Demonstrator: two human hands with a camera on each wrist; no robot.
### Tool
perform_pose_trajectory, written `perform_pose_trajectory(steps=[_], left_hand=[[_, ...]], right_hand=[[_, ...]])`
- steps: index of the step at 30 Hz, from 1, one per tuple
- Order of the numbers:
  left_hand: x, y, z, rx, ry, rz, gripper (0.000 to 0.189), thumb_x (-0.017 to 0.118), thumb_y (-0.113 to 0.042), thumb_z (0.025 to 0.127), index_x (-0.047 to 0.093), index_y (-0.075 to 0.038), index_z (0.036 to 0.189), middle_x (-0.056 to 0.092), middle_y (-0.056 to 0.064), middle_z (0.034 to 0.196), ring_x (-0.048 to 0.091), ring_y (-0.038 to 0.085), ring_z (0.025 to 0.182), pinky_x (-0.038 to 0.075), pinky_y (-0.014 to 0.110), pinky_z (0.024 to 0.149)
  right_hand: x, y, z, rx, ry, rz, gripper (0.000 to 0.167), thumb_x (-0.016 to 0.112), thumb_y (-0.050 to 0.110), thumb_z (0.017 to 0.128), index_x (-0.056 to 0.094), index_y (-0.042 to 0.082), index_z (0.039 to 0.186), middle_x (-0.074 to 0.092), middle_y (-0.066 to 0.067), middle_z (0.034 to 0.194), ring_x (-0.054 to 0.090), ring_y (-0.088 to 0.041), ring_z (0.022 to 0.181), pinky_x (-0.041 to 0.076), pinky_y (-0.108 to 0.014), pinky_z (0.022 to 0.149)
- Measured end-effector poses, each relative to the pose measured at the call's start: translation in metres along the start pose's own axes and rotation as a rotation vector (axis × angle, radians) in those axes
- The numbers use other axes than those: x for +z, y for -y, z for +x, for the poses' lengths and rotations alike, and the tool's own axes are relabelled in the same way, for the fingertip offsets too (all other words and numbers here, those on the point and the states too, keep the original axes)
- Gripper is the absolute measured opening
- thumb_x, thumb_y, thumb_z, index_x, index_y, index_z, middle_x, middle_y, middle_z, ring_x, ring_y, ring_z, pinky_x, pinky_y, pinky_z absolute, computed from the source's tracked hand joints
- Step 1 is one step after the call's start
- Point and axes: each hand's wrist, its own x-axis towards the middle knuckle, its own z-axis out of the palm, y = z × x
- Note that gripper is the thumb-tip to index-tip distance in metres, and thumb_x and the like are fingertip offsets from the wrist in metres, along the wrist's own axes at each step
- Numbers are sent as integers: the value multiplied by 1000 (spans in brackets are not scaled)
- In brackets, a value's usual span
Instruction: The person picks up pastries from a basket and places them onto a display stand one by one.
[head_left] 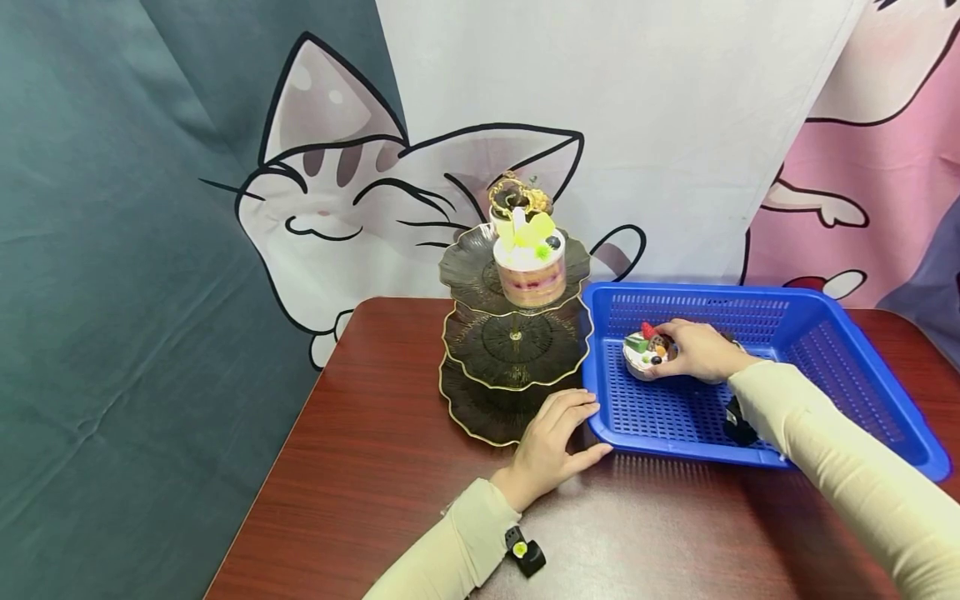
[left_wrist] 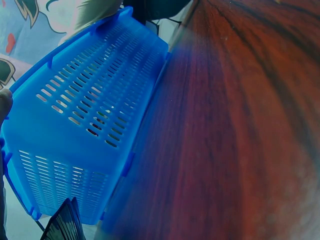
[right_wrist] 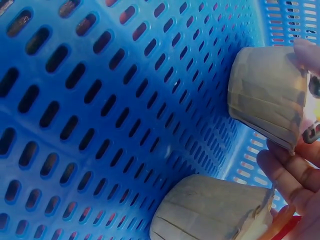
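My right hand reaches into the blue basket and grips a cupcake topped with white cream, a red berry and other fruit. Thumb and fingers are on either side of its paper cup in the right wrist view. Close under those fingers lies a second cupcake, mostly covered by the hand in the head view. My left hand rests at the basket's near left corner, fingers spread along the rim and holding nothing.
Left of the basket stands a black three-tier stand with gold wavy edges. On its top tier sit a layered cake cup with yellow decoration and, behind it, a dark-topped dessert. A cartoon-cat curtain hangs behind the wooden table.
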Motion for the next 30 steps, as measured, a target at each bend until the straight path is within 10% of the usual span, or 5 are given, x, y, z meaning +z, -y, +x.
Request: perform_pose_trajectory(steps=[30], left_hand=[[0, 0, -1, -3, -11, -5, 50, 81, -30, 74, 64, -2, 112, 64, 11, 115, 57, 21, 115, 41, 25, 110]], right_hand=[[-28, 10, -8, -2, -149, 23, 65, 77, 36, 75, 60, -10, 118, 64, -26, 109, 61, -34, 95, 50, -48, 78]])
